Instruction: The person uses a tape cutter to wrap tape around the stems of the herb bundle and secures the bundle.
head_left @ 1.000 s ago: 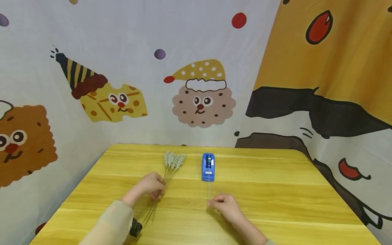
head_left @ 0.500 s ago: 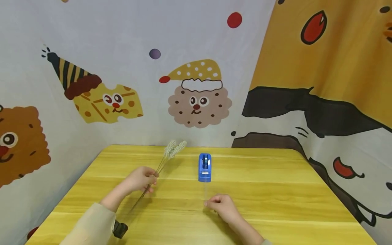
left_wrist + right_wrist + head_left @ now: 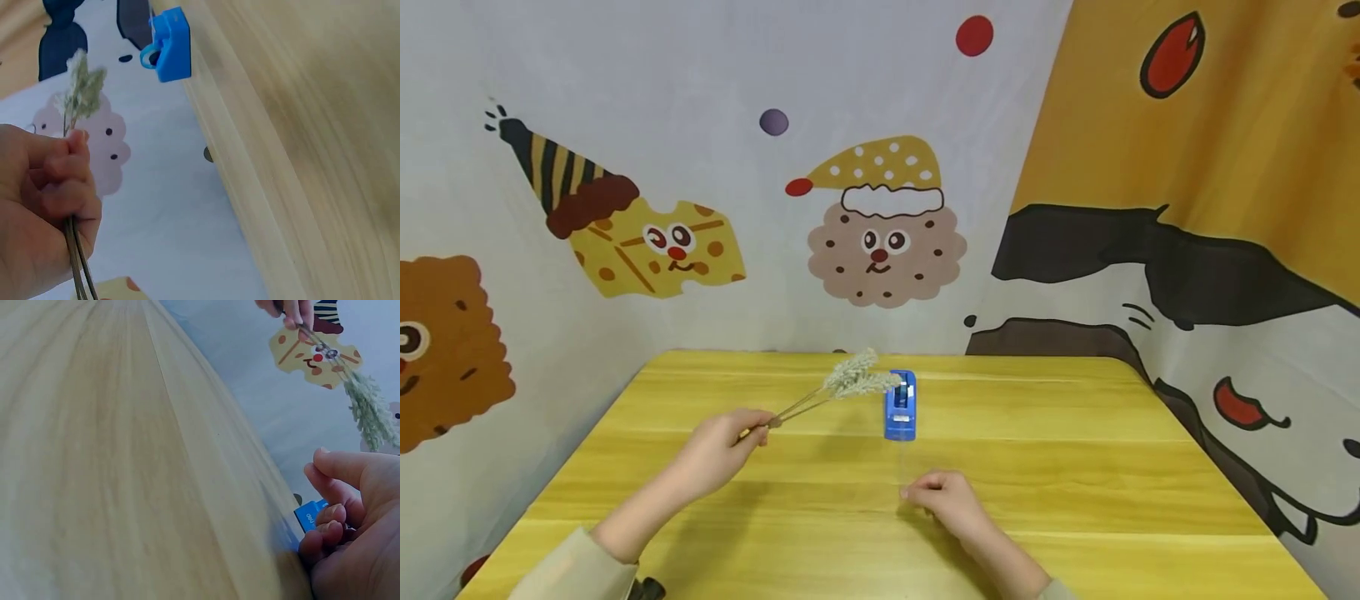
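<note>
My left hand (image 3: 722, 450) grips a bunch of dried stems by their thin stalks, raised over the table's left half. The pale green, grain-like heads (image 3: 856, 377) point right and overlap the back of a blue tape dispenser (image 3: 900, 425) in the head view. In the left wrist view the fingers curl round the stalks (image 3: 76, 256), whose ends run out below the palm. With thumb and forefinger, my right hand (image 3: 949, 504) pinches the end of a clear tape strip (image 3: 902, 467) drawn from the dispenser toward me.
The wooden table (image 3: 1075, 467) ends at the back against a cloth (image 3: 700, 125) printed with cartoon figures. A black object (image 3: 646, 589), partly out of view, shows beside the left sleeve (image 3: 576, 571).
My left hand has lifted the dried stems off the table and swung their heads rightward toward the dispenser. My right hand stays in place with the tape end.
</note>
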`<state>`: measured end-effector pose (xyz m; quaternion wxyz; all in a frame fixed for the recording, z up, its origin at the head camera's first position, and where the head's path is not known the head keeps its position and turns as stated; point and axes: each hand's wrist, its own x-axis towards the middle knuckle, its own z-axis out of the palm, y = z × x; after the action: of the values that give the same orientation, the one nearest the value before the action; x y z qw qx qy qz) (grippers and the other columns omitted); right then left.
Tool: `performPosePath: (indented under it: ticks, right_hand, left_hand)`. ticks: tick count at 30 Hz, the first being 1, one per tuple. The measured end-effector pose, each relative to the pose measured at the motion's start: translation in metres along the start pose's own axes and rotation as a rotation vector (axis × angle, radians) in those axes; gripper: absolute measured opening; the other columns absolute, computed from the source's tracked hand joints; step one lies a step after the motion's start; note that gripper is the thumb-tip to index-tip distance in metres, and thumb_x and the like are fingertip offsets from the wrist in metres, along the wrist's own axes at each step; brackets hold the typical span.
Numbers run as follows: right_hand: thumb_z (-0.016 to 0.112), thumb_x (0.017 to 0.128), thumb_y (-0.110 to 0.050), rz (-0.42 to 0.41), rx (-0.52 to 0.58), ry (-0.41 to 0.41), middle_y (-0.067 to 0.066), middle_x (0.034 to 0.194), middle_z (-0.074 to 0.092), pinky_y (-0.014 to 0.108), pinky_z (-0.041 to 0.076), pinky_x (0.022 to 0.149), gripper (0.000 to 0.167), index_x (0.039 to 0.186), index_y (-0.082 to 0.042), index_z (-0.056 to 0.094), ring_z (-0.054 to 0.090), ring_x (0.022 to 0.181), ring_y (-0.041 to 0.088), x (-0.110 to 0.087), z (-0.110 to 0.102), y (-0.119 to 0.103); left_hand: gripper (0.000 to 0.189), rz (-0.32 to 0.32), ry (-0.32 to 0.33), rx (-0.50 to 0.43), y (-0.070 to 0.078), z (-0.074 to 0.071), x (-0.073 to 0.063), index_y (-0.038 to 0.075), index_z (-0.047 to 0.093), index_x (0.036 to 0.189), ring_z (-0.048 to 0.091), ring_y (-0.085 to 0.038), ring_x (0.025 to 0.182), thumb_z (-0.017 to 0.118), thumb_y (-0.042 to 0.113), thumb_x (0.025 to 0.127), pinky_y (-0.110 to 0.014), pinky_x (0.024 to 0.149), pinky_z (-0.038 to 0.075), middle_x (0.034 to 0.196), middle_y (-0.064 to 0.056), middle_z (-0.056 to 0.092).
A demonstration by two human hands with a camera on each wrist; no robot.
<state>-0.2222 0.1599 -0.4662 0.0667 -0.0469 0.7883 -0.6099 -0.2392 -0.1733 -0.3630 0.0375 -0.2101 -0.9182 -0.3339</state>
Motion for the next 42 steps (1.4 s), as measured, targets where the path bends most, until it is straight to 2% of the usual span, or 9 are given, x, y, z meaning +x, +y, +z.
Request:
performPosePath:
  ticks: [2, 8, 12, 15, 19, 23, 29, 35, 42]
  right_hand:
    - [0.074, 0.081, -0.014, 0.010, 0.020, -0.008, -0.003, 0.066, 0.055, 0.021, 0.039, 0.049, 0.022, 0.087, 0.007, 0.071, 0.045, 0.055, 0.010, 0.000, -0.001, 0.000]
    - [0.073, 0.082, -0.013, 0.052, 0.053, -0.054, -0.004, 0.056, 0.050, 0.019, 0.033, 0.046, 0.024, 0.089, 0.010, 0.070, 0.036, 0.049, 0.008, 0.003, -0.005, -0.004]
    - [0.072, 0.082, -0.013, 0.045, 0.034, -0.073, -0.002, 0.066, 0.060, 0.020, 0.034, 0.047, 0.025, 0.091, 0.010, 0.070, 0.037, 0.050, 0.007, 0.003, -0.007, -0.009]
    - [0.072, 0.082, -0.013, 0.043, 0.009, -0.062, -0.002, 0.074, 0.065, 0.020, 0.035, 0.048, 0.024, 0.091, 0.009, 0.070, 0.040, 0.053, 0.008, 0.003, -0.009, -0.013]
    - [0.068, 0.082, -0.007, 0.042, -0.004, -0.056, -0.003, 0.067, 0.060, 0.019, 0.036, 0.047, 0.022, 0.094, 0.011, 0.069, 0.039, 0.050, 0.007, 0.004, -0.013, -0.017]
    - [0.063, 0.084, -0.004, 0.022, -0.018, -0.078, -0.001, 0.069, 0.060, 0.019, 0.041, 0.051, 0.021, 0.094, 0.014, 0.067, 0.045, 0.055, 0.005, 0.005, -0.016, -0.021]
    - [0.061, 0.084, -0.003, 0.029, -0.021, -0.132, -0.005, 0.060, 0.051, 0.020, 0.037, 0.051, 0.012, 0.085, 0.008, 0.067, 0.042, 0.052, 0.007, 0.008, -0.023, -0.029]
    - [0.070, 0.087, -0.017, 0.072, 0.000, -0.197, -0.006, 0.061, 0.048, 0.022, 0.038, 0.055, 0.025, 0.089, 0.008, 0.068, 0.038, 0.054, 0.008, 0.014, -0.027, -0.035]
    - [0.072, 0.085, -0.021, 0.077, -0.040, -0.230, -0.006, 0.055, 0.041, 0.024, 0.037, 0.054, 0.031, 0.093, 0.008, 0.069, 0.032, 0.049, 0.008, 0.019, -0.031, -0.042]
  left_hand:
    - [0.023, 0.050, 0.002, 0.048, 0.002, -0.002, -0.006, 0.005, 0.067, 0.118, 0.052, -0.005, 0.066, 0.056, 0.006, 0.097, -0.025, 0.049, 0.041, 0.092, 0.004, 0.065]
    - [0.023, 0.112, -0.046, 0.048, 0.004, -0.009, -0.024, 0.012, 0.068, 0.118, 0.046, -0.003, 0.061, 0.052, 0.017, 0.101, -0.025, 0.055, 0.042, 0.092, 0.009, 0.062]
    - [0.025, 0.099, -0.070, -0.032, 0.004, -0.014, -0.034, 0.019, 0.069, 0.114, 0.045, -0.004, 0.059, 0.049, 0.028, 0.103, -0.025, 0.055, 0.042, 0.102, 0.007, 0.065]
    - [0.025, 0.100, -0.105, -0.121, 0.003, -0.016, -0.038, 0.019, 0.071, 0.110, 0.042, -0.005, 0.056, 0.050, 0.030, 0.102, -0.026, 0.052, 0.042, 0.098, 0.006, 0.065]
    - [0.024, 0.139, -0.198, -0.281, -0.002, -0.015, -0.040, 0.012, 0.071, 0.111, 0.040, -0.004, 0.057, 0.052, 0.024, 0.101, -0.027, 0.049, 0.041, 0.087, 0.001, 0.062]
    - [0.024, 0.212, -0.290, -0.405, -0.008, -0.007, -0.041, 0.006, 0.070, 0.115, 0.045, -0.004, 0.064, 0.054, 0.016, 0.100, -0.027, 0.053, 0.044, 0.094, -0.001, 0.064]
    - [0.024, 0.303, -0.341, -0.443, -0.011, 0.007, -0.040, 0.005, 0.071, 0.116, 0.050, -0.004, 0.070, 0.058, 0.014, 0.097, -0.025, 0.055, 0.046, 0.100, 0.001, 0.067]
    - [0.023, 0.307, -0.407, -0.441, -0.007, 0.018, -0.036, 0.009, 0.073, 0.114, 0.057, -0.005, 0.078, 0.061, 0.017, 0.095, -0.025, 0.061, 0.050, 0.101, 0.005, 0.068]
    - [0.020, 0.309, -0.414, -0.429, 0.002, 0.038, -0.033, 0.008, 0.075, 0.109, 0.057, -0.002, 0.074, 0.066, 0.011, 0.091, -0.024, 0.060, 0.052, 0.094, 0.006, 0.067]
